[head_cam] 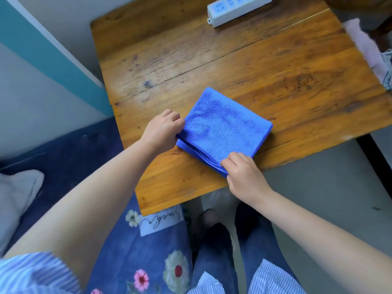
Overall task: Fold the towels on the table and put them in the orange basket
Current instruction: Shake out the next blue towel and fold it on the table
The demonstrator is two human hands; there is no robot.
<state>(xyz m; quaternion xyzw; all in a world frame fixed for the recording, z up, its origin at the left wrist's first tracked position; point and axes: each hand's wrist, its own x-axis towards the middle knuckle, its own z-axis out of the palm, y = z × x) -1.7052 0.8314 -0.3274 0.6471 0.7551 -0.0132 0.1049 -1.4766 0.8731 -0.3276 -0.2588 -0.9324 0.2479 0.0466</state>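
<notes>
Pinching folded blue towel (224, 128) on wooden table (275, 66), left hand (162, 129), right hand (242, 175), both grips grasping corners.

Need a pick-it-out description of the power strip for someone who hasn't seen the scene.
Start at the wooden table filling the upper frame. Go to its far edge, well beyond the folded blue towel both hands hold. The power strip lies there: a long white plastic bar with sockets, the only hard white thing on the wood.

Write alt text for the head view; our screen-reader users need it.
A person's left hand and right hand pinch two corners of a folded blue towel lying on a worn wooden table. A white power strip sits at the table's far edge; no orange basket is visible.
</notes>
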